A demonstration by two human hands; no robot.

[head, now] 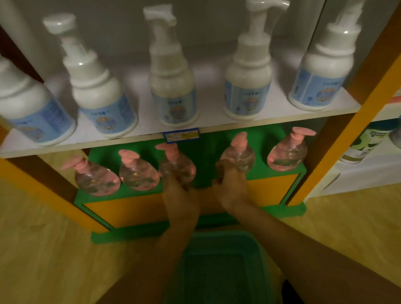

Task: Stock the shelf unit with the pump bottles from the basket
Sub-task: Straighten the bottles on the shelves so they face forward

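Several clear pump bottles with pink pumps stand in a row on the green bottom shelf [202, 151]. My left hand [178, 195] grips the base of the third bottle [177, 165]. My right hand [231, 185] grips the base of the fourth bottle [239, 156]. Both bottles stand upright on the shelf. The green mesh basket [218, 272] sits on the floor right below my arms, and no bottles show inside it. On the white upper shelf [143, 132], several white pump bottles [172, 88] with blue labels stand in a row.
Orange and brown uprights [340, 143] frame the shelf unit on both sides. A price tag [182, 136] hangs on the white shelf's front edge. Another shelf with other goods [390, 148] stands at the right. The floor [33, 253] is light wood.
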